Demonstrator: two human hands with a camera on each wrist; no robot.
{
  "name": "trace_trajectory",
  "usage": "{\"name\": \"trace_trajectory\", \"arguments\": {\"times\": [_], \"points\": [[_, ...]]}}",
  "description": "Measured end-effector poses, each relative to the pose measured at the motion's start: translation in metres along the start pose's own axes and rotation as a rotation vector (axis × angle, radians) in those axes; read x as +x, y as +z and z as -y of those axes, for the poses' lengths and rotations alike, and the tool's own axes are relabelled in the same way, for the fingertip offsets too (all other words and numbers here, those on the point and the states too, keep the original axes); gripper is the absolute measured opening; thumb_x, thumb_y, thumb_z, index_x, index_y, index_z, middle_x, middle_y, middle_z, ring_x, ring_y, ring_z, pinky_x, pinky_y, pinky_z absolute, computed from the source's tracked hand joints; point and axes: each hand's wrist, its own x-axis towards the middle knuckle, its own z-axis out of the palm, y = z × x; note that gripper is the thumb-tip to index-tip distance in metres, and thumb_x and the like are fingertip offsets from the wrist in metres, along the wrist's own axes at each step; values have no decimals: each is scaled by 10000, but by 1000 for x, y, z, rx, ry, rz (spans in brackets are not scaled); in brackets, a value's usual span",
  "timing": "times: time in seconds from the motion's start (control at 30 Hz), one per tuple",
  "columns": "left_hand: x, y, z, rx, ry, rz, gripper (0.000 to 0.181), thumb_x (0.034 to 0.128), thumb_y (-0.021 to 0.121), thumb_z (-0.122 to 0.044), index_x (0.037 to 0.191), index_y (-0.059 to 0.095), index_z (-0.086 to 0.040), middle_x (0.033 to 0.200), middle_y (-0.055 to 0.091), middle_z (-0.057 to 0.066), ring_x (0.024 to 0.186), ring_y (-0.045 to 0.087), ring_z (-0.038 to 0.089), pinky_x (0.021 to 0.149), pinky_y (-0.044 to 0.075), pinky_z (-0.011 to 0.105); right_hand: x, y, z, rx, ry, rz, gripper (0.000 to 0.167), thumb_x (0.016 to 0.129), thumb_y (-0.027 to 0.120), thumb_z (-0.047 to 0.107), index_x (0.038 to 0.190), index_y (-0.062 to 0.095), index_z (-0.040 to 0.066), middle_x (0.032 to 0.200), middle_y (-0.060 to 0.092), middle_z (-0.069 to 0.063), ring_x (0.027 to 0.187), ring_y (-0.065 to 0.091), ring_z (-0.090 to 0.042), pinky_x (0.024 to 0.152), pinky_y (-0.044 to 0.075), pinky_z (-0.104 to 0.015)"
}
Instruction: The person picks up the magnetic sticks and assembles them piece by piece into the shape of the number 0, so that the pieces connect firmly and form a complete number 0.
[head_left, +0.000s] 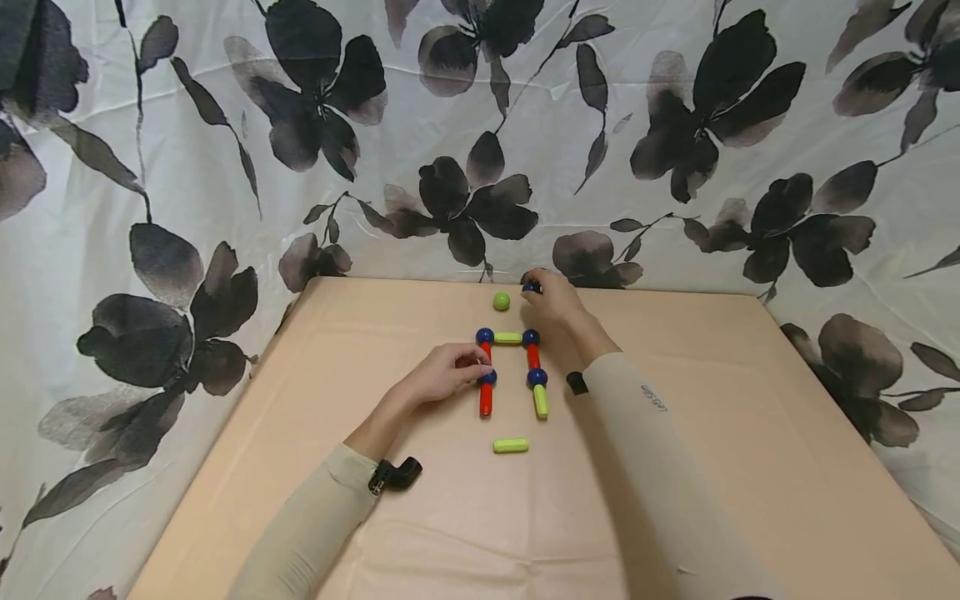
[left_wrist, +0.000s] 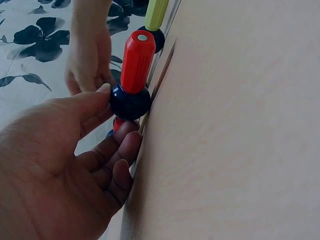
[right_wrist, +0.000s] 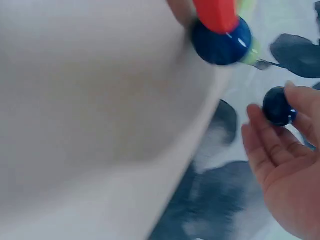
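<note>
Nearest on the table (head_left: 690,400), a loose yellow-green plastic rod (head_left: 511,446) lies crosswise, parallel to the far edge and apart from the rest, within easy reach of either hand. Just beyond it ends a ladder-like frame of rods and balls, its two legs pointing toward the near edge. The leg on the left-edge side finishes in a ribbed red rod (head_left: 486,401), whose tip shows a small silvery disc in the left wrist view, perhaps a magnet that lets the parts cling without clamping. The other leg finishes in a yellow-green end rod (head_left: 541,402).

The left hand (head_left: 438,373) pinches the glossy dark blue ball (left_wrist: 130,102) joining that first leg's two red rods, thumb on one side and fingers beneath; gripping at the joint probably steadies the leg. Its counterpart, a second blue joint ball (head_left: 536,377), stands untouched between red and yellow-green.

Farther on, a yellow-green crosspiece (head_left: 508,338) bridges two blue corner balls, keeping the legs spaced apart. Past that a lime-green ball (head_left: 501,302) sits alone near the far edge, apart from the frame.

Right at the far edge, the right hand (head_left: 558,302) pinches a separate blue ball (right_wrist: 278,106) between thumb and fingertips, leaving much of its surface exposed.
</note>
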Motion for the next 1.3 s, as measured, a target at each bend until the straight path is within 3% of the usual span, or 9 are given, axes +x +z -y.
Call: {"name": "trace_trajectory", "arguments": {"times": [0.2, 0.33, 0.5, 0.77, 1.1, 1.3], "points": [[-1, -1, -2, -1, 12, -3, 117, 1021, 686, -337, 1043, 734, -233, 892, 649, -9, 764, 566, 172, 676, 459, 275, -20, -27, 11, 90, -165, -66, 354, 1001, 716, 227, 1290, 637, 39, 1197, 634, -144, 1012, 628, -293, 871, 559, -425], [-1, 0, 0, 3, 17, -4, 104, 1017, 692, -327, 1042, 734, -235, 887, 649, -17, 769, 564, 165, 677, 450, 266, -42, -39, 15, 119, -255, 12, 322, 971, 751, 227, 1252, 681, 87, 1123, 633, -97, 942, 591, -261, 793, 529, -376], [0, 2, 0, 1, 11, 3, 112, 1016, 692, -340, 1043, 731, -238, 892, 650, -19, 783, 568, 166, 683, 453, 267, -72, -45, 9, 121, -321, 108, 329, 954, 768, 194, 1267, 698, 125, 1151, 672, -42, 966, 636, -227, 844, 559, -376], [0, 1, -2, 0, -11, 0, 108, 1024, 680, -337, 1050, 728, -244, 913, 657, -10, 784, 574, 169, 682, 460, 273, -100, -52, -2, 133, -317, 151, 346, 913, 807, 158, 1240, 711, 94, 1146, 707, -51, 962, 664, -205, 880, 557, -405], [0, -1, -4, -1, -9, -7, 122, 1027, 674, -349, 1054, 729, -243, 919, 646, 2, 726, 564, 172, 658, 461, 272, -108, -55, 0, 110, -292, 486, 310, 854, 845, 102, 1151, 755, 98, 999, 726, 2, 898, 636, -211, 826, 552, -353], [0, 1, -2, 7, -3, -11, 117, 1026, 676, -346, 1046, 731, -245, 920, 652, -12, 772, 568, 171, 678, 457, 276, -112, -48, 3, 126, -297, 650, 290, 837, 862, 79, 1111, 770, 108, 979, 722, 7, 850, 615, -207, 778, 533, -323]]}}
